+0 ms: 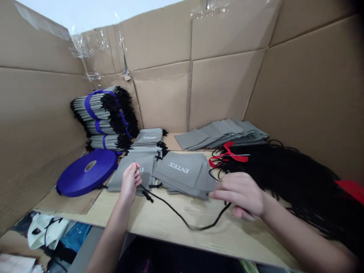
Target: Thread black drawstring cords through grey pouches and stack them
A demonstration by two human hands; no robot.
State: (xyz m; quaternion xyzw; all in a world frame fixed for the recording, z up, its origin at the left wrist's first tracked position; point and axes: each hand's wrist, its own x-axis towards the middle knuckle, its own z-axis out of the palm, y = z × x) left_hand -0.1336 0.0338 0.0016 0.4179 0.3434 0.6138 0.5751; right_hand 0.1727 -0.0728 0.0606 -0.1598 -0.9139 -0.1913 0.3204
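A black cord [182,219] hangs in a loose curve between my two hands over the table's front part. My left hand [131,180] is closed round one end, above a stack of grey pouches [118,175]. At the other end of the cord, my right hand [241,194] has its fingers pinched together. Between the hands lies a pile of grey INTEX pouches [182,170], slightly fanned out. Short knotted black cord ends stick out beside the left stack.
Purple ribbon roll [72,172] and banded pouch bundles [96,123] stand at left. Flat grey pieces [222,132] lie at the back. A heap of black cords [284,174] with a red strip [229,156] fills the right. Cardboard walls [162,98] enclose the table [159,223].
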